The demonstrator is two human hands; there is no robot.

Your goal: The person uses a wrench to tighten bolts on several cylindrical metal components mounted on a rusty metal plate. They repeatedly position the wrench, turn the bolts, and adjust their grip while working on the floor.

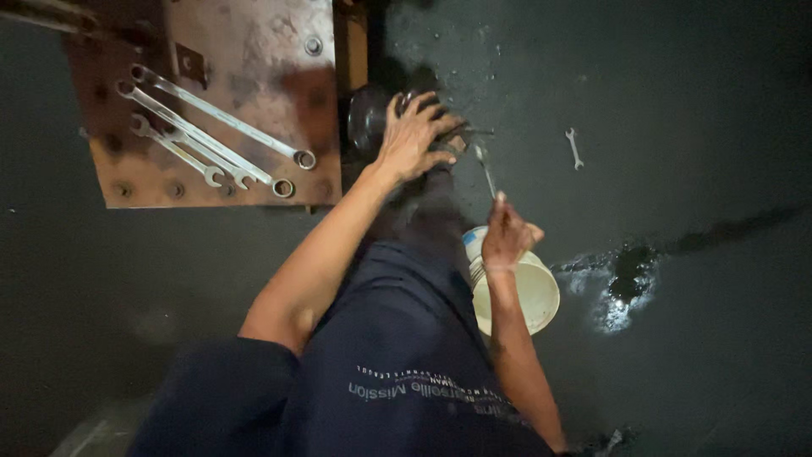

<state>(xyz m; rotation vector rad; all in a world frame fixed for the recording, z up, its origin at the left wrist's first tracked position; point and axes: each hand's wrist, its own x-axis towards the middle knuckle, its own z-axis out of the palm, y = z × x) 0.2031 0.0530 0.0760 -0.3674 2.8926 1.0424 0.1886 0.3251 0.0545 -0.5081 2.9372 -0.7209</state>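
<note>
A: Which hand holds what?

B: My left hand (412,135) lies spread, fingers curled, over a dark round machine part (370,118) at the edge of the rusty steel plate (262,51); it presses down on the part rather than closing around it. My right hand (507,233) is closed on the lower end of a slim metal tool (485,169), just above the white plastic bucket (533,292) on the dark, oily floor (702,338).

A: How does the tool lie?

B: Its long axis runs from my right hand up and slightly left, with the far tip toward the part under my left hand. I cannot tell whether the tip touches it.

A: What makes for good work here?

B: In my judgement: steady the part firmly with the left hand, keep the tool in line with its own axis, and apply force gradually, since the oily surfaces invite slipping. The combination wrenches (211,144) lie on the plate; a small wrench (574,148) lies well apart on the floor.
</note>
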